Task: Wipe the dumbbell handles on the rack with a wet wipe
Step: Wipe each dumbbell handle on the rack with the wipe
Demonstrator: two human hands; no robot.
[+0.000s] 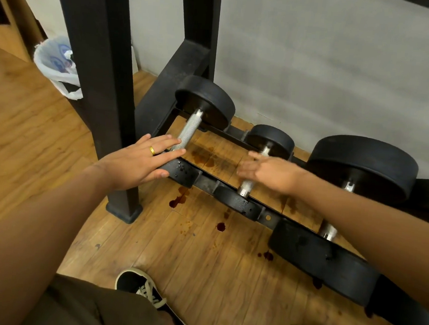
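- the rack (94,76) is matt black square steel tube; its lowest tier sits just above the floor and carries the dumbbells on two rails.
- the first dumbbell handle (189,132) is a silver cylinder with fine cross-hatched knurling, running from a round black rubbery head at the back toward the front rail.
- the left hand (142,156) is released, its fingers straight and together, lying flat over the near end of that handle and the front rail; a gold ring (152,150) is on one finger.
- the second dumbbell handle (247,185) is smooth bright metal where it shows, with a smaller black head behind.
- the right hand (266,171) lies across the middle of this handle, blurred; i cannot tell whether it is grasping the bar or merely resting on it.
- the third dumbbell (362,166) has thick, wide black discs and a short chrome bar, to the right.
- the floor (42,148) is warm wood plank, marked with dark reddish stains (179,198) under and in front of the rack.
- a bin (56,65) lined with thin white plastic stands behind the rack post.
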